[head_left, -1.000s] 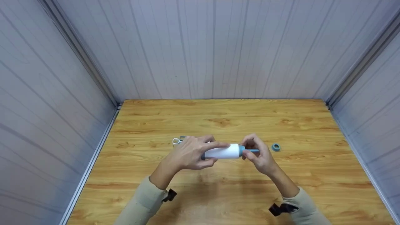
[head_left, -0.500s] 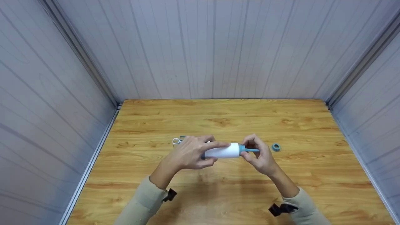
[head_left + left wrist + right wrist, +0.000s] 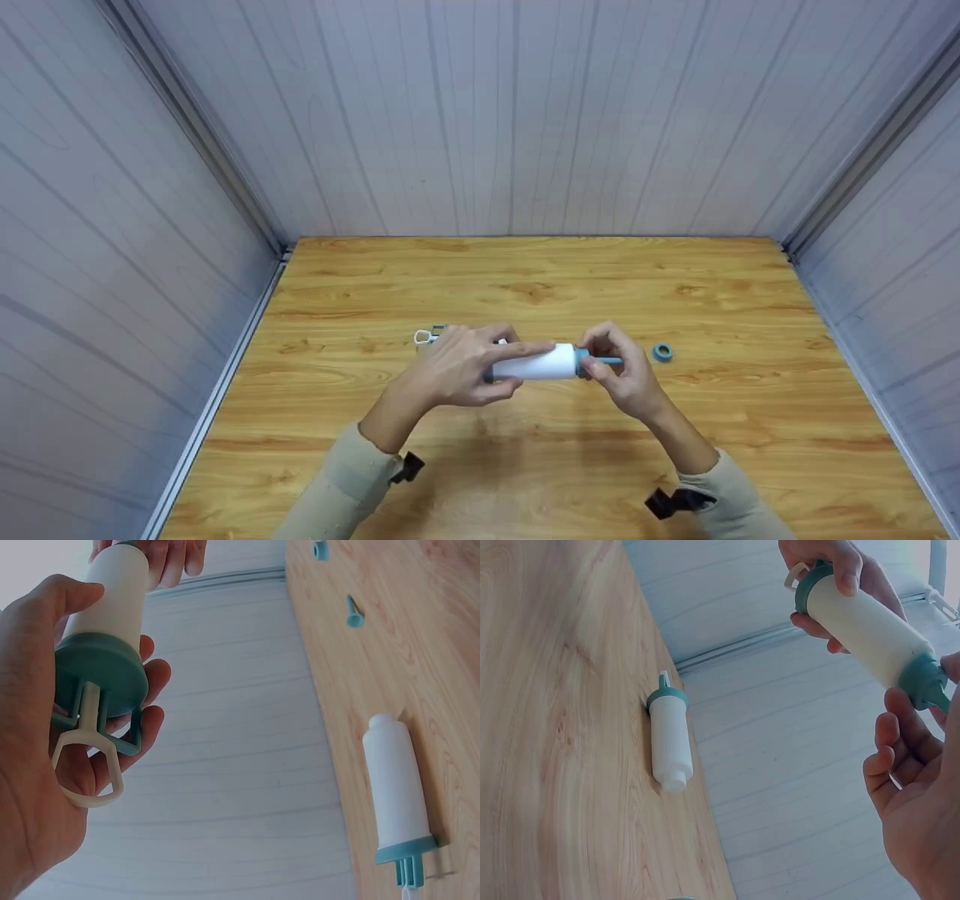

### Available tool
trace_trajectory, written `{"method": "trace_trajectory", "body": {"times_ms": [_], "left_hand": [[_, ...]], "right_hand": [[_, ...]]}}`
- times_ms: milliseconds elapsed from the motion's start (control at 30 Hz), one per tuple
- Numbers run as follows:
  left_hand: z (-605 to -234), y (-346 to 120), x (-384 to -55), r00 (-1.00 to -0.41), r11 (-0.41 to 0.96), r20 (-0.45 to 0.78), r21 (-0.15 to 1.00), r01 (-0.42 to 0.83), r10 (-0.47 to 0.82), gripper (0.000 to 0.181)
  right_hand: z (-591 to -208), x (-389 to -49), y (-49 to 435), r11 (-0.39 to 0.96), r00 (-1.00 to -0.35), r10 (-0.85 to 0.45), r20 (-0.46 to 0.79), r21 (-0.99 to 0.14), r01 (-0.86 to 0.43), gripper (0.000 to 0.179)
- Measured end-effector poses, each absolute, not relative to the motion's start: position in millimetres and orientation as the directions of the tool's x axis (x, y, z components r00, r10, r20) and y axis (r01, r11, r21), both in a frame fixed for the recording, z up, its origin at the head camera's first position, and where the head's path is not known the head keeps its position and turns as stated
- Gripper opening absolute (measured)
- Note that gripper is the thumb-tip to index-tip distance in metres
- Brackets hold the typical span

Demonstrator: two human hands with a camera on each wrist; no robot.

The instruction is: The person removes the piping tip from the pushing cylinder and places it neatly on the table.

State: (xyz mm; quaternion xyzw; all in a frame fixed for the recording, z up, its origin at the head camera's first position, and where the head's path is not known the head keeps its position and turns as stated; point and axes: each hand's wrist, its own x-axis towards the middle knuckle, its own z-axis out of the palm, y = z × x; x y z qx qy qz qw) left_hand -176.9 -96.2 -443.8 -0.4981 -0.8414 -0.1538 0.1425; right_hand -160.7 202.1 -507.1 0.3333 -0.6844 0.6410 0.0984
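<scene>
An icing syringe (image 3: 541,362) with a white barrel lies sideways between the hands, held above the table. My left hand (image 3: 465,366) grips its rear part, thumb along the barrel and fingers curled beneath. Behind that palm, the left wrist view shows a teal flange (image 3: 101,667) and a white plunger ring (image 3: 88,799). At the opposite end, my right hand (image 3: 624,379) pinches the teal collar (image 3: 921,681) with thumb and fingers. A thin teal nozzle (image 3: 609,361) sticks out from the collar toward the right.
On the wooden table (image 3: 525,262) lies a second white syringe (image 3: 394,784), mostly hidden by my left hand in the head view. A loose teal nozzle (image 3: 355,615) and a teal ring (image 3: 661,352) lie farther right. Pale panels (image 3: 480,112) wall in the table.
The fingers of my right hand shift on the collar, the thumb dropping and then rising again. My left index finger straightens slightly along the barrel. The syringe stays nearly in place.
</scene>
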Motion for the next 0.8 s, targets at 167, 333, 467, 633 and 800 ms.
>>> {"method": "trace_trajectory", "body": {"times_ms": [167, 333, 467, 633, 800], "left_hand": [[-444.9, -95.7, -176.9, -0.463, 0.454, 0.391, 0.121, 0.883, 0.796, 0.057], [-445.3, -95.3, -177.3, -0.469, 0.457, 0.387, 0.128, 0.88, 0.794, 0.056], [-445.8, -95.5, -177.4, -0.469, 0.458, 0.39, 0.127, 0.88, 0.793, 0.056], [-444.6, -96.1, -177.4, -0.468, 0.46, 0.392, 0.121, 0.879, 0.792, 0.055], [-444.0, -96.6, -177.3, -0.466, 0.456, 0.394, 0.125, 0.881, 0.792, 0.056]], "right_hand": [[-507.2, -160.0, 202.2, -0.059, -0.75, -0.333, 0.571, -0.807, -0.588, 0.022], [-508.2, -160.7, 204.4, -0.036, -0.747, -0.333, 0.575, -0.8, -0.599, 0.024], [-508.8, -161.8, 205.1, -0.045, -0.725, -0.344, 0.597, -0.782, -0.622, 0.026], [-508.2, -161.9, 204.9, -0.047, -0.703, -0.371, 0.606, -0.769, -0.637, 0.032], [-507.3, -161.8, 206.0, -0.036, -0.702, -0.392, 0.595, -0.772, -0.634, 0.032]]}}
